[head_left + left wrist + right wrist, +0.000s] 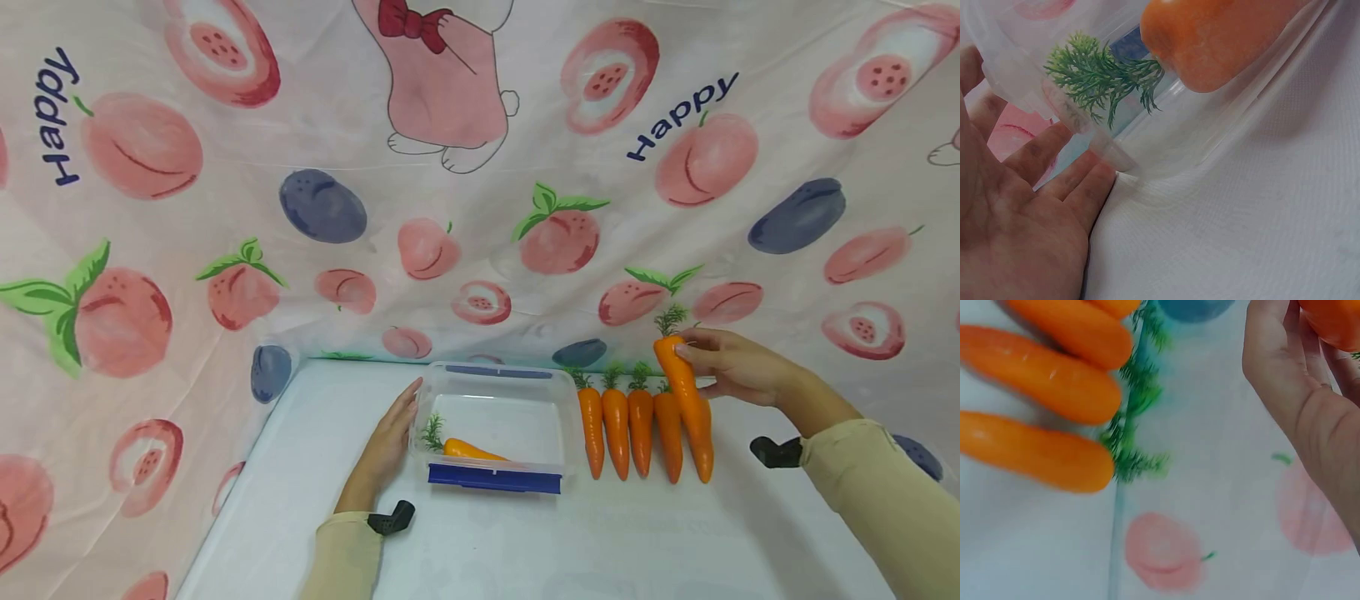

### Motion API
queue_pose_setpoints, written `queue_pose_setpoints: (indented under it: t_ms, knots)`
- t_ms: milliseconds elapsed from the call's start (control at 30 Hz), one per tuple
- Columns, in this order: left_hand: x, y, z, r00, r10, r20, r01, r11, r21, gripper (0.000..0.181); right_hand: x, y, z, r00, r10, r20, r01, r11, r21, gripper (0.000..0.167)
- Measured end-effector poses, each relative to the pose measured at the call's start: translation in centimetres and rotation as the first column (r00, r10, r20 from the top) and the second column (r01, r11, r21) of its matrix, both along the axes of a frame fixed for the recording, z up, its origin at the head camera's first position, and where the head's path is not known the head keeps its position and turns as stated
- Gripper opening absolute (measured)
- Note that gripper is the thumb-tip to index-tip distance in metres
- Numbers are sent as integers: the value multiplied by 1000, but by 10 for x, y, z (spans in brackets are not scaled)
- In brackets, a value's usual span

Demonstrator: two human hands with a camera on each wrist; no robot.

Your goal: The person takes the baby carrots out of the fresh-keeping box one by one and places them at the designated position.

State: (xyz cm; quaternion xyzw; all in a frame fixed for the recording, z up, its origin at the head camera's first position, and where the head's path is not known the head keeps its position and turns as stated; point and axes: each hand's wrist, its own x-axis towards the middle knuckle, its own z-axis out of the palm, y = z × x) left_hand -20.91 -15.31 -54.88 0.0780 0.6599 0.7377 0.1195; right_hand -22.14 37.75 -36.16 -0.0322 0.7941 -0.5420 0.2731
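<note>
My right hand (738, 367) pinches an orange carrot (682, 382) with a green leafy top near its upper end, above the right end of a carrot row. In the right wrist view only part of that held carrot (1338, 325) shows, at the top right corner. The left hand (386, 446) rests against the left side of a clear plastic box (567, 417), its fingers extended in the left wrist view. Inside the box lies one carrot (471, 450), its leafy top (1107, 78) toward the left hand.
Several carrots (616, 429) lie side by side right of the box, leafy tops toward the back. A blue latch flap (495, 478) hangs on the box's front. White cloth covers the table (600, 542); a fruit-printed curtain (465, 200) rises behind and at the left.
</note>
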Motion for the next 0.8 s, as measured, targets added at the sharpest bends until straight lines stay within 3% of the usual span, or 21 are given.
queue_pose_setpoints:
  t_ms: [567, 800]
  knots:
    - [0, 0, 0, 1000, 5, 9, -6, 1000, 7, 56, 13, 61, -29, 986, -164, 36, 162, 986, 40, 76]
    - [0, -1, -2, 1000, 16, 4, -16, 1000, -17, 56, 19, 81, -45, 974, -227, 24, 226, 974, 33, 69]
